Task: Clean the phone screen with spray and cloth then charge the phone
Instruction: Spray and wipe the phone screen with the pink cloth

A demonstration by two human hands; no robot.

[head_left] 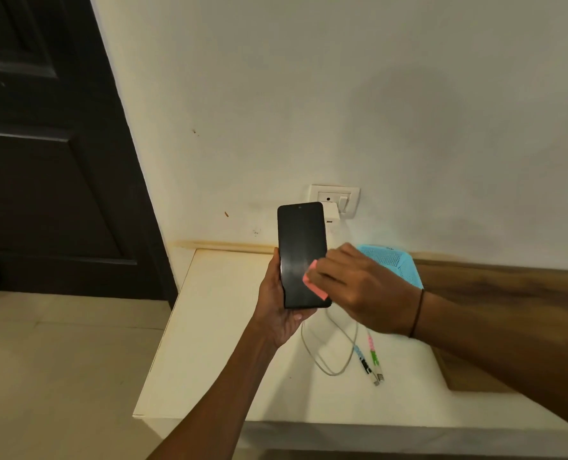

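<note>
My left hand (pixel 277 307) holds a black phone (pixel 300 244) upright by its lower left edge, its dark screen facing me. My right hand (pixel 362 287) presses a small pink cloth (pixel 314 282) against the lower right of the screen. A white charger adapter (pixel 330 214) sits in the wall socket (pixel 337 197) just behind the phone's top. Its grey cable (pixel 329 356) loops on the white table (pixel 209 327) below my hands, ending in several coloured plug tips (pixel 373 363). No spray bottle is in view.
A light blue perforated basket (pixel 392 260) stands behind my right hand against the wall. A dark door (pixel 50 144) fills the left side. A wooden surface (pixel 508 287) runs along the right. The table's left edge drops to a pale floor (pixel 60 360).
</note>
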